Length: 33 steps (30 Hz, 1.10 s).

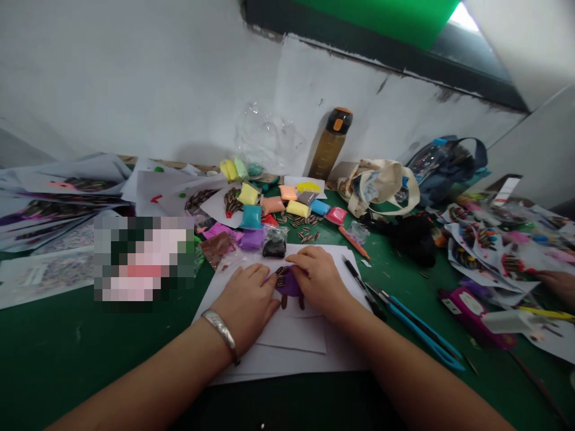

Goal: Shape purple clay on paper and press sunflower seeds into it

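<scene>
A flat purple clay shape (293,285) lies on white paper sheets (291,341), with several striped sunflower seeds (281,276) set on its left part and two small brown clay pieces (284,301) at its lower edge. My left hand (249,302), with a silver bracelet (220,329) at the wrist, rests on the paper with its fingers extended to the shape's left side. Over the upper right of the shape, my right hand (317,281) has its fingers bent together at the seeds; whatever is between the fingertips is too small to make out.
Clay packets (272,205) and loose seeds (305,224) lie beyond the paper. A pen (359,278) and a blue-handled cutter (422,326) are at right. Behind stand a bottle (331,143) and a cloth bag (381,185). Another person's hand (557,284) shows far right.
</scene>
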Each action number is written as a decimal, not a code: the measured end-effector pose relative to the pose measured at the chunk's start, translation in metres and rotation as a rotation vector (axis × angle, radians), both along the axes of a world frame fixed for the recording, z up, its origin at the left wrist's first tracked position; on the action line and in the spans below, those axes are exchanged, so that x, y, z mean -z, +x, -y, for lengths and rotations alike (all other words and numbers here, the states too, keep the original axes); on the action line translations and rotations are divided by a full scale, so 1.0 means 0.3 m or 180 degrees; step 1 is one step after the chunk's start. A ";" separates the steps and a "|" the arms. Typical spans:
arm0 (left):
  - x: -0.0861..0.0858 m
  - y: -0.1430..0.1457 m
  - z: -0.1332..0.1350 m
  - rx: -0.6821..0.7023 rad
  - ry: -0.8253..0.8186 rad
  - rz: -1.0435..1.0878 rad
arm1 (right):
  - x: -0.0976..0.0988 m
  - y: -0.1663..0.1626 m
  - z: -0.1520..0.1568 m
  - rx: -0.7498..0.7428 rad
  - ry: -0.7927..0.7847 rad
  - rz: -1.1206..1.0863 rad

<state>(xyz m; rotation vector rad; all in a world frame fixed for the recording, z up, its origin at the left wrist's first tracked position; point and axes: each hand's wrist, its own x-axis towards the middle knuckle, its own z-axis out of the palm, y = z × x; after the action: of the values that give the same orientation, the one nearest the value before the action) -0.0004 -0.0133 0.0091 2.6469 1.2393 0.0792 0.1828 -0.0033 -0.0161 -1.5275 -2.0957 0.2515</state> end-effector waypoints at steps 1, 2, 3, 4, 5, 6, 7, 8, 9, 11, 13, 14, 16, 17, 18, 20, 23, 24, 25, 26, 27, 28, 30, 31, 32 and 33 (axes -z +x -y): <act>0.001 0.000 0.000 0.0000 -0.0004 0.0007 | 0.005 0.002 -0.004 -0.0089 -0.0021 -0.0039; 0.001 0.000 0.000 -0.0005 -0.0017 0.0008 | 0.009 0.002 -0.009 -0.0175 -0.0040 -0.0060; 0.001 0.000 0.000 -0.0019 -0.0034 0.0006 | 0.013 0.001 -0.013 -0.0247 -0.0052 -0.0068; -0.001 0.001 0.000 -0.0031 -0.0058 -0.0001 | 0.017 -0.001 -0.017 -0.0301 -0.0060 -0.0067; -0.003 0.002 0.000 -0.0045 -0.0086 -0.0008 | 0.019 -0.002 -0.021 -0.0342 -0.0063 -0.0060; -0.005 0.003 0.000 -0.0056 -0.0113 -0.0016 | 0.021 -0.004 -0.023 -0.0369 -0.0063 -0.0054; -0.007 0.004 0.000 -0.0064 -0.0136 -0.0023 | 0.022 -0.006 -0.025 -0.0382 -0.0062 -0.0050; -0.009 0.005 0.000 -0.0067 -0.0153 -0.0030 | 0.022 -0.009 -0.027 -0.0385 -0.0055 -0.0050; -0.010 0.006 0.001 -0.0068 -0.0162 -0.0038 | 0.022 -0.011 -0.027 -0.0389 -0.0047 -0.0048; -0.009 0.006 0.001 -0.0072 -0.0152 -0.0045 | 0.021 -0.014 -0.027 -0.0395 -0.0037 -0.0028; -0.004 0.004 0.001 -0.0065 -0.0119 -0.0031 | 0.018 -0.010 -0.029 -0.0373 -0.0019 -0.0034; -0.002 0.003 0.001 -0.0052 -0.0102 -0.0025 | 0.015 -0.003 -0.032 -0.0351 0.0003 -0.0060; 0.002 0.001 0.000 -0.0013 -0.0066 -0.0020 | 0.007 0.023 -0.047 -0.0244 0.0085 -0.0132; 0.003 -0.001 0.000 0.0006 -0.0049 -0.0024 | 0.003 0.040 -0.059 -0.0159 0.0135 -0.0137; 0.003 -0.002 -0.001 0.0020 -0.0039 -0.0035 | 0.000 0.059 -0.073 -0.0027 0.0183 -0.0111; 0.000 -0.004 -0.001 0.0029 -0.0051 -0.0064 | -0.004 0.097 -0.105 0.0196 0.0193 0.0183; -0.007 -0.006 0.001 0.0041 -0.0098 -0.0091 | -0.002 0.132 -0.149 0.0286 0.0151 0.0389; -0.009 -0.006 0.001 0.0045 -0.0107 -0.0091 | 0.001 0.136 -0.160 0.0294 0.0142 0.0441; -0.010 -0.006 0.002 0.0044 -0.0110 -0.0087 | 0.003 0.138 -0.168 0.0302 0.0135 0.0504; -0.010 -0.005 0.002 0.0037 -0.0107 -0.0083 | 0.005 0.137 -0.174 0.0311 0.0128 0.0572; -0.010 -0.005 0.002 0.0024 -0.0101 -0.0080 | 0.007 0.134 -0.178 0.0317 0.0120 0.0643; -0.009 -0.005 0.003 0.0011 -0.0091 -0.0071 | 0.008 0.132 -0.182 0.0321 0.0110 0.0715; -0.005 -0.004 0.003 0.0000 -0.0061 -0.0055 | 0.009 0.128 -0.189 0.0316 0.0084 0.0870; -0.002 -0.004 0.003 0.0001 -0.0045 -0.0052 | 0.009 0.126 -0.193 0.0312 0.0071 0.0952; 0.000 -0.005 0.003 0.0002 -0.0029 -0.0055 | 0.009 0.126 -0.196 0.0310 0.0060 0.1034; 0.002 -0.005 0.004 -0.0001 -0.0014 -0.0062 | 0.010 0.125 -0.200 0.0312 0.0050 0.1115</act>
<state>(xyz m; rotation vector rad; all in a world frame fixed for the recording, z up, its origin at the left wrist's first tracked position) -0.0018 -0.0144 0.0084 2.6500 1.2444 0.0507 0.2202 0.0566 -0.0191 -1.7620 -2.2670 -0.0752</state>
